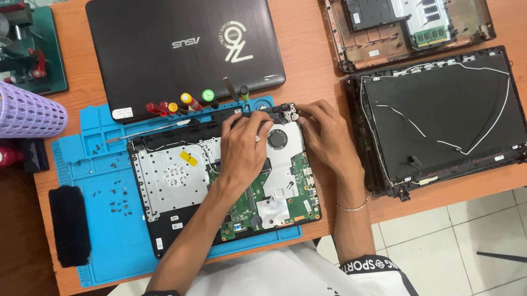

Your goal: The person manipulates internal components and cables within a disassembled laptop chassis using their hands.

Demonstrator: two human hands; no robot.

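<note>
An opened laptop base (pixel 173 179) with its green circuit board, silver shield and round black fan (pixel 277 138) lies on a blue work mat (pixel 105 242). My left hand (pixel 244 147) rests on the board near the fan, fingers curled at the base's far edge. My right hand (pixel 326 136) pinches the metal hinge bracket (pixel 289 112) at the far right corner of the base. What the left fingertips hold is hidden.
A closed dark laptop (pixel 179 38) lies beyond the mat. Several screwdrivers (pixel 182 103) with coloured handles stand along the mat's far edge. Loose screws (pixel 116 189) dot the mat's left side. A detached screen lid (pixel 448 114) and a bare chassis (pixel 399 26) lie right. A lilac basket (pixel 19 111) sits left.
</note>
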